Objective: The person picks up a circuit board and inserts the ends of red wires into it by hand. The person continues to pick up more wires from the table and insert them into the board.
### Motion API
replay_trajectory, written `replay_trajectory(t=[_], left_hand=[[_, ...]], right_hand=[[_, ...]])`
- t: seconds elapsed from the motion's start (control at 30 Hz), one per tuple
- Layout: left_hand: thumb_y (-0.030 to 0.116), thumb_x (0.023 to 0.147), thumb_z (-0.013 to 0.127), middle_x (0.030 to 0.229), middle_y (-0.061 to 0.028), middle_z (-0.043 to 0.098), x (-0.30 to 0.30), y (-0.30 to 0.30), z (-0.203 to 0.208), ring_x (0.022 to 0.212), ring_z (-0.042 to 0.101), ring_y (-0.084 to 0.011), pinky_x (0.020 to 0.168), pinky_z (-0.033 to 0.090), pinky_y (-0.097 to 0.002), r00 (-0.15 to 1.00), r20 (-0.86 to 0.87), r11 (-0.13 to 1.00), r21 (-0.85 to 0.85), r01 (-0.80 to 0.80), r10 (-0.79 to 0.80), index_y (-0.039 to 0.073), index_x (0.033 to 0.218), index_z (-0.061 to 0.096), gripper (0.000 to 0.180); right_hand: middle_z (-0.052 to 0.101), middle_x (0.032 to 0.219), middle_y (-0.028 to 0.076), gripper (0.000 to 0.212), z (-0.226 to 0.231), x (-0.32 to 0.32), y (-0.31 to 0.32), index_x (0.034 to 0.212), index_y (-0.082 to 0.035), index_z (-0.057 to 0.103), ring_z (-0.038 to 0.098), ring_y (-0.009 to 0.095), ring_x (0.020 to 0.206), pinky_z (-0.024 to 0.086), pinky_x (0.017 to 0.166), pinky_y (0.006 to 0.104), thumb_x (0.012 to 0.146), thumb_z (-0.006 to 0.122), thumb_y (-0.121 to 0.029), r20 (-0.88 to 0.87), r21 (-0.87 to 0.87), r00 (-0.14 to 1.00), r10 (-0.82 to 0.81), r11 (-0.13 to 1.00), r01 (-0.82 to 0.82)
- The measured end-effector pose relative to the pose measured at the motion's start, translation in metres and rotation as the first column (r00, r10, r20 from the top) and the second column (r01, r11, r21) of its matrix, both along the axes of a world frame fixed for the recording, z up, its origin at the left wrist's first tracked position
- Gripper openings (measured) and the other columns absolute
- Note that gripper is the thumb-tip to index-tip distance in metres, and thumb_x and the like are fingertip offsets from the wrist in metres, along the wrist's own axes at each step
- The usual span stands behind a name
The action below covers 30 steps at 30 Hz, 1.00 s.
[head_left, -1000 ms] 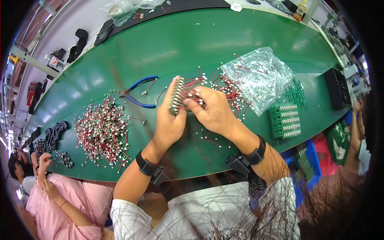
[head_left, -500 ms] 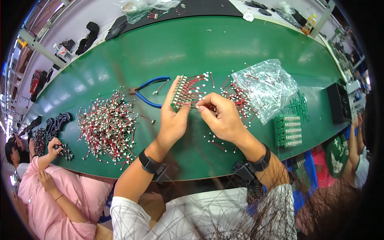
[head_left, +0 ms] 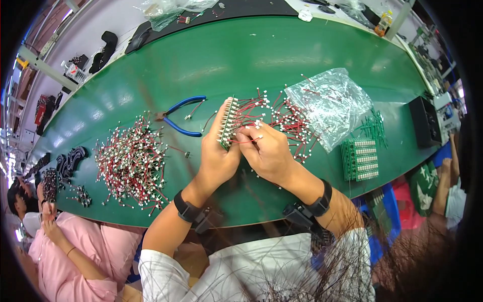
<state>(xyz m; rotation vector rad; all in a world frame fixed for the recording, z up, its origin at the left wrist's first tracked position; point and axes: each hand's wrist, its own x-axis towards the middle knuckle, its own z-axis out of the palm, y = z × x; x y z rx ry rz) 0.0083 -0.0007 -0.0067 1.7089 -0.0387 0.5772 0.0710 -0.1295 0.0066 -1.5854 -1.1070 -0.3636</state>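
My left hand (head_left: 217,153) grips a narrow green circuit board strip (head_left: 229,123) lined with small white connectors. Several short red cables with white plugs stick out from the strip toward the right. Closed fingers of my right hand (head_left: 269,153) pinch at the strip's lower end, where a red cable (head_left: 247,141) passes by; the fingertips hide exactly what they grip. Blue-handled pliers (head_left: 183,117) lie spread just left of my hands. Beyond my right hand a loose heap of red cables (head_left: 294,123) lies partly against a clear plastic bag (head_left: 329,108).
A large pile of cables with small connectors (head_left: 132,163) covers the left of the green table (head_left: 211,60). At right are stacked circuit boards (head_left: 361,160), green strips (head_left: 373,130) and a black box (head_left: 426,122). A co-worker in a pink sleeve (head_left: 75,246) sits at left.
My right hand has moved in against the strip's lower end, and the strip has turned a little in my left hand. The co-worker's hand has drawn back from the small pile at left.
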Motion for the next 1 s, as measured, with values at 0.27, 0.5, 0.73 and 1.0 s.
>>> replay_trajectory(t=[0.27,0.5,0.73,1.0], left_hand=[[-0.011,0.08,0.058,0.11,-0.0159,0.066,0.0,0.0,0.003,0.096,0.065,-0.0173,0.085,0.051,-0.0304,1.0,0.003,0.989,0.147,-0.018,0.018,-0.001,0.147,0.034,0.072],[-0.011,0.08,0.058,0.11,-0.0166,0.066,0.0,0.001,0.0,0.096,0.066,-0.0191,0.085,0.051,-0.0309,1.0,0.003,0.983,0.179,-0.028,0.028,-0.002,0.147,0.033,0.072],[-0.008,0.082,0.061,0.131,-0.0223,0.057,-0.002,0.004,-0.005,0.106,0.064,-0.0239,0.089,0.05,-0.0319,0.998,0.025,0.975,0.212,-0.06,0.056,-0.004,0.147,0.032,0.071],[-0.01,0.082,0.057,0.131,-0.0217,0.058,-0.003,-0.001,0.001,0.103,0.063,-0.0189,0.088,0.05,-0.0304,1.0,0.024,0.987,0.163,-0.016,0.013,-0.004,0.147,0.031,0.07]], right_hand=[[0.064,0.079,0.014,0.008,-0.002,0.001,0.001,0.089,0.003,0.062,0.063,0.031,0.066,0.05,0.056,0.0384,0.082,0.067,0.002,0.071,0.009,0.997,-0.015,1.0,0.014],[0.064,0.078,0.014,0.009,-0.002,-0.001,0.002,0.089,0.003,0.061,0.063,0.031,0.066,0.05,0.054,0.0377,0.082,0.067,0.003,0.093,0.011,0.995,-0.031,0.999,0.03],[0.061,0.074,0.014,0.006,0.001,-0.009,0.003,0.088,0.001,0.06,0.06,0.03,0.058,0.047,0.051,0.0372,0.084,0.065,0.001,-0.051,0.032,0.998,-0.023,0.999,0.025],[0.057,0.068,0.014,0.004,0.003,-0.009,0.0,0.085,0.001,0.06,0.057,0.028,0.053,0.043,0.047,0.0366,0.086,0.064,-0.002,-0.113,0.024,0.994,0.003,1.0,0.0]])
